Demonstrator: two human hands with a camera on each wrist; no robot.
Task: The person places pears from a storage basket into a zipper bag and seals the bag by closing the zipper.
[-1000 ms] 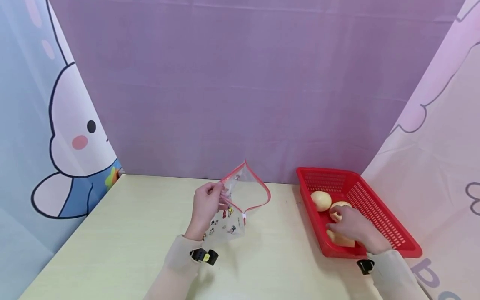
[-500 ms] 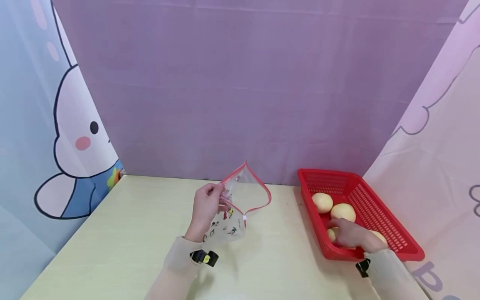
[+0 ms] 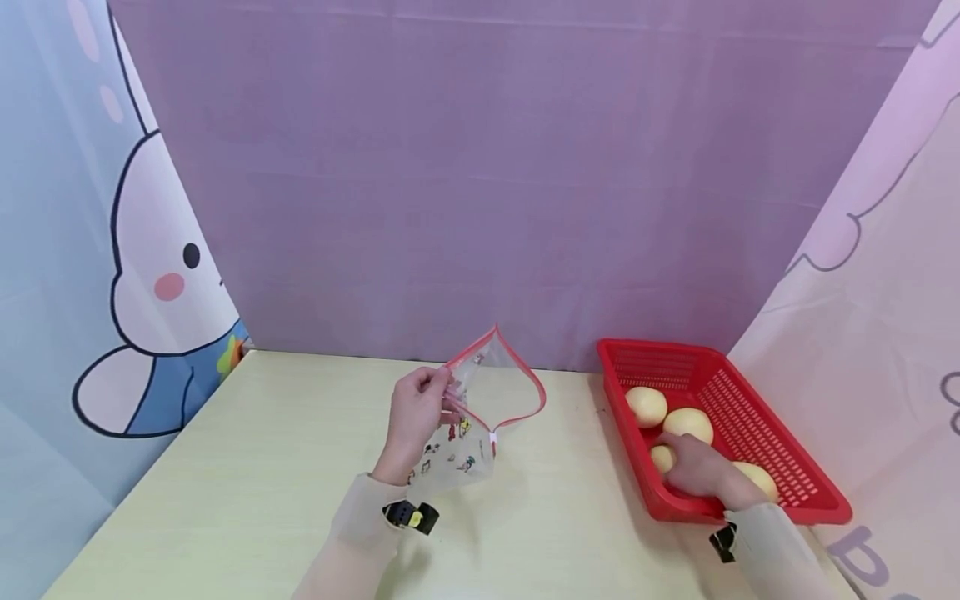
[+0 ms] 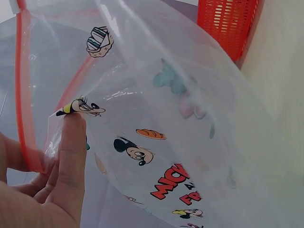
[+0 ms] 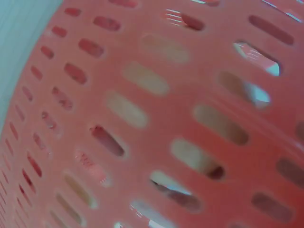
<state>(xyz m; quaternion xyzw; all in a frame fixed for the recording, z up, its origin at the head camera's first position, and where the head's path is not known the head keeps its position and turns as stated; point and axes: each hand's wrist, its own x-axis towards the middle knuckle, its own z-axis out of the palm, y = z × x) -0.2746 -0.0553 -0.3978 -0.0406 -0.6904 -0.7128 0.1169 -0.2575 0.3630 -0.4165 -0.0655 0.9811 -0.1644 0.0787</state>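
My left hand (image 3: 417,417) pinches the red-edged rim of a clear zip bag (image 3: 457,462) printed with cartoon figures. The bag's mouth gapes towards the right, and its body hangs just above the table. In the left wrist view, the thumb and fingers grip the red zip strip (image 4: 23,104). Inside the red basket (image 3: 787,433), my right hand (image 3: 697,468) has its fingers round a pale yellow potato (image 3: 662,458), partly hidden by the hand. Other potatoes (image 3: 687,426) lie close by. The basket's slotted wall (image 5: 156,109) fills the right wrist view and screens the hand.
The basket stands at the right of the pale table (image 3: 225,467), near the printed side curtain (image 3: 885,333). A purple cloth (image 3: 480,167) hangs behind the table. Another potato (image 3: 756,481) lies near the right wrist.
My right hand has moved down and closed round a potato in the basket. The left hand holds the bag as before. The view has shifted slightly.
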